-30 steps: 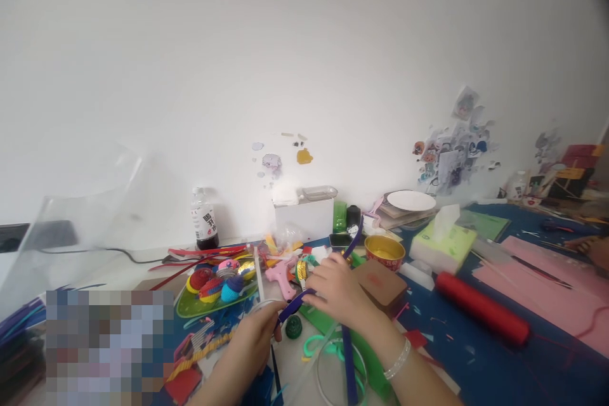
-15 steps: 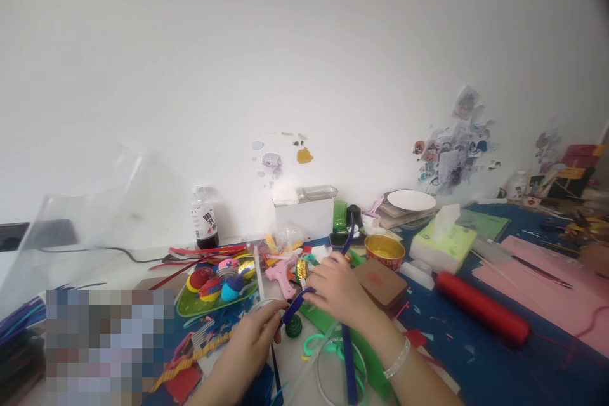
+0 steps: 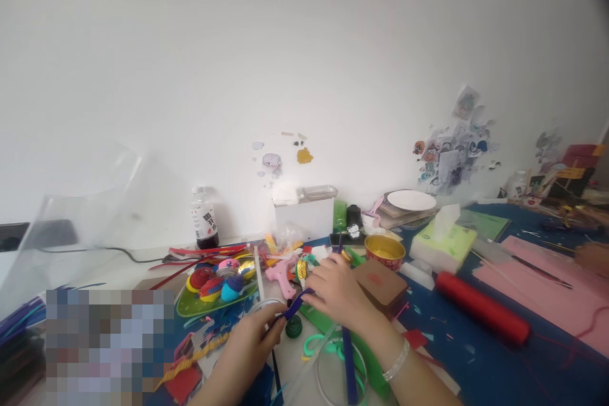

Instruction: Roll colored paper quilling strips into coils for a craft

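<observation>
My left hand (image 3: 264, 327) pinches one end of a narrow dark purple-blue strip (image 3: 299, 303), its fingers closed. A little higher and to the right, my right hand (image 3: 339, 288) has its fingers bent round the same strip, which bends between the two hands. A short length of it sticks up behind the right hand. Just below the strip lies a dark green ridged coil (image 3: 294, 327). A pink glue gun (image 3: 284, 276) and a gold ridged coil (image 3: 301, 269) are beyond my hands. Another purple strip (image 3: 350, 365) lies under my right forearm, over a clear ring (image 3: 323, 384).
On the left, a green leaf-shaped plate (image 3: 188, 309) holds several colourful ridged pieces. A bottle (image 3: 204, 219) stands by the wall. To the right are a gold tin (image 3: 385, 250), a tissue box (image 3: 442, 244), a red roll (image 3: 483, 307) and pink sheets (image 3: 566, 279). Another person's hand (image 3: 592, 260) shows at the right edge.
The strip's free end behind my right hand has dropped and shows less. My left hand has shifted slightly upward. The other person's hand at the right edge has moved.
</observation>
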A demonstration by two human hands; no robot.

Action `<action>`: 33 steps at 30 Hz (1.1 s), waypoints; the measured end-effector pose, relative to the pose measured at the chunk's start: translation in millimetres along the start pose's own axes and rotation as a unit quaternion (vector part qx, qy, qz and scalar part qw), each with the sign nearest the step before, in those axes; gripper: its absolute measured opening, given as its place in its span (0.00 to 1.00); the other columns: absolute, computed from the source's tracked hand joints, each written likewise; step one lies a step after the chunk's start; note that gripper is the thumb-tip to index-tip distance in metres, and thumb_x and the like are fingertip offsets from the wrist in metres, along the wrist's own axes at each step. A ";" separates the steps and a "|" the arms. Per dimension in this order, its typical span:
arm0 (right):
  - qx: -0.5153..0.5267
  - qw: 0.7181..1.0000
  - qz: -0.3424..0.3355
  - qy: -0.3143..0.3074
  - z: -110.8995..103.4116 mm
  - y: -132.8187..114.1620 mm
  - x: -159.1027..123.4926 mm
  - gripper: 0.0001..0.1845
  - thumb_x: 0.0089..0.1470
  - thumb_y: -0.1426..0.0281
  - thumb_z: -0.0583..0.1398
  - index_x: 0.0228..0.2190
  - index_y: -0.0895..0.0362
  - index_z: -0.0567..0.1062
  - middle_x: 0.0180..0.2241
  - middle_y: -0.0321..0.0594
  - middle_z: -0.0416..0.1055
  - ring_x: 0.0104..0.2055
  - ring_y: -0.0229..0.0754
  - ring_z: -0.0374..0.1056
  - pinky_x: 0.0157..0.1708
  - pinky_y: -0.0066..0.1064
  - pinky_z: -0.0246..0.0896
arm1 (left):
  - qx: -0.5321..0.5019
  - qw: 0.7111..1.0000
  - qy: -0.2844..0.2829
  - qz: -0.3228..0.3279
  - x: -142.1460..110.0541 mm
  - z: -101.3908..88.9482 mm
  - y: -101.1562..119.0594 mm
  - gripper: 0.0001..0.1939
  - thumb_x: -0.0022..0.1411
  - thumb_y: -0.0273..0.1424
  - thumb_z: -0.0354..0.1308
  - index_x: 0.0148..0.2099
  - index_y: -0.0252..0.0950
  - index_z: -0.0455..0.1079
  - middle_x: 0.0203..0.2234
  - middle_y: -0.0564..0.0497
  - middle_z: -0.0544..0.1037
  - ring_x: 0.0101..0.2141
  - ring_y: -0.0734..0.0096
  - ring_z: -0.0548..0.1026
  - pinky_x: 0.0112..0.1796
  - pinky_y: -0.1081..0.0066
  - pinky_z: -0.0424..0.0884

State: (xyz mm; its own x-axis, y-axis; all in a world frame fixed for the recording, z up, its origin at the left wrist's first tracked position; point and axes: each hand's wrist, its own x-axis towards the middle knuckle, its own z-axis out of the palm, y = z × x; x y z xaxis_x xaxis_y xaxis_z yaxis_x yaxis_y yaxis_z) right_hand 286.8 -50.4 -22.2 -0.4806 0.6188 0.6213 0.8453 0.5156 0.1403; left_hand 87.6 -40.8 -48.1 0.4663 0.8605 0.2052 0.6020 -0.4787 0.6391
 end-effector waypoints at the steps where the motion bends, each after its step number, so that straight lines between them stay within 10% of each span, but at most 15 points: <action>1: -0.002 1.000 -0.002 0.003 1.1 -0.7 -0.1 0.08 0.52 0.65 0.59 0.25 0.56 0.68 0.25 0.33 0.68 0.31 0.38 0.58 0.40 0.34 0.44 | 0.000 1.000 0.005 0.001 -0.3 -0.4 0.8 0.13 0.59 0.35 0.44 0.40 0.40 0.68 0.23 0.54 0.74 0.24 0.70 0.72 0.25 0.76 0.65; 6: -0.014 1.000 -0.014 0.017 7.0 -4.5 -0.4 0.09 0.53 0.66 0.58 0.24 0.57 0.67 0.25 0.34 0.67 0.32 0.38 0.57 0.39 0.34 0.45 | 0.008 0.998 0.043 0.047 -0.7 -0.1 1.6 0.10 0.57 0.33 0.46 0.36 0.40 0.68 0.34 0.50 0.74 0.34 0.67 0.72 0.35 0.72 0.67; 33: 0.000 0.998 -0.020 0.060 12.4 -16.1 0.8 0.08 0.54 0.70 0.55 0.24 0.57 0.68 0.23 0.36 0.66 0.31 0.39 0.57 0.40 0.36 0.48 | 0.124 0.990 0.062 0.036 -2.1 -1.6 5.0 0.13 0.59 0.35 0.43 0.26 0.39 0.63 0.24 0.51 0.73 0.27 0.67 0.70 0.28 0.73 0.63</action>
State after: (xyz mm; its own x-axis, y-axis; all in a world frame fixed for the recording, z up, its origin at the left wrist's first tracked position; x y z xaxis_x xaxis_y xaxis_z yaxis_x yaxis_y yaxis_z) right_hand 269.9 -50.9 -33.5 -0.4821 0.5230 0.7029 0.8262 0.5384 0.1660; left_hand 88.5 -44.7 -44.1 0.4407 0.8296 0.3428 0.7180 -0.5550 0.4201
